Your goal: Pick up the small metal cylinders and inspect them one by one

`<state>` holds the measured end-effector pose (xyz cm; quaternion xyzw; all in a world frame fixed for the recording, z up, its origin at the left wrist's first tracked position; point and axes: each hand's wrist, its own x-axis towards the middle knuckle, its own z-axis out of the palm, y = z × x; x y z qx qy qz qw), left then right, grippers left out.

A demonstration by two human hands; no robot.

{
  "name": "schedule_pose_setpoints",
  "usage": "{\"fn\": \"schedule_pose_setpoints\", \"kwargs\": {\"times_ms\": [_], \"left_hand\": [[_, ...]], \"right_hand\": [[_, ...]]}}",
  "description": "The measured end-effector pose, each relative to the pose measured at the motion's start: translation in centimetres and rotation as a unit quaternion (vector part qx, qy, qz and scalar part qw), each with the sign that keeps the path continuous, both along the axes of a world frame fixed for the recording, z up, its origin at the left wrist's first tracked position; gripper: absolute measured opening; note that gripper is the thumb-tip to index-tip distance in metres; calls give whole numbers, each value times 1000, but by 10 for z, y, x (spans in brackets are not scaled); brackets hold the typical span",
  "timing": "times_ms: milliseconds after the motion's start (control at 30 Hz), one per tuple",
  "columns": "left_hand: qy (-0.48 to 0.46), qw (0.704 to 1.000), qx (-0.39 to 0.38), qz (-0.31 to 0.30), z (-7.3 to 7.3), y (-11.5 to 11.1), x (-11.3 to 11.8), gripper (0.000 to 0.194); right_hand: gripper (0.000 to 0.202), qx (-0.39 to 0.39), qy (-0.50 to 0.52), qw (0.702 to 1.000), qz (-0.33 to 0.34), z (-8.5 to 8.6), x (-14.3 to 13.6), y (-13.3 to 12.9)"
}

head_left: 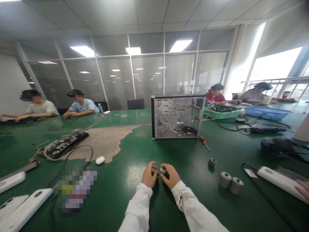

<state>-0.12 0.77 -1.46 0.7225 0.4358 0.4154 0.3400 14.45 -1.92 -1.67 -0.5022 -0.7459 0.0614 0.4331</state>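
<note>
My right hand [171, 175] is closed around a small metal cylinder [163, 169] with a hole in its top, low over the green table. Just to the left, my left hand [149, 175] is curved with the fingers apart and nothing visible in it. A small gap separates its fingers from the cylinder. Off to the right stand similar metal cylinders: a smaller one [212, 162] and two larger ones, one [225, 179] beside the other [236, 186]. Beyond my hands is an open computer case [177, 117] with cables inside. A screwdriver [204, 143] lies at its right corner.
A white oval case [100, 160] and a stripped electronic assembly [66, 145] lie left. Green [223, 113] and blue baskets [266, 112], cables and a black power tool [277, 146] are right. Several people sit around the table; another hand [303, 190] shows at the right edge.
</note>
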Motion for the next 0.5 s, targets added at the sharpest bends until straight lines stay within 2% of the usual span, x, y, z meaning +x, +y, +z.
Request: {"fn": "schedule_pose_setpoints", "kwargs": {"times_ms": [133,233,400,500], "left_hand": [[6,1000,-7,15,-3,2,1,37],[2,1000,-6,19,-3,4,2,36],[-15,1000,-18,15,-3,6,1,35],[-24,999,-24,15,-4,7,1,35]], "right_hand": [[34,-5,-16,1000,12,8,20,-33],[33,-2,-32,999,-16,7,48,-63],[36,57,-93,985,-132,-15,115,-108],[39,92,-107,956,-258,-29,155,-131]]}}
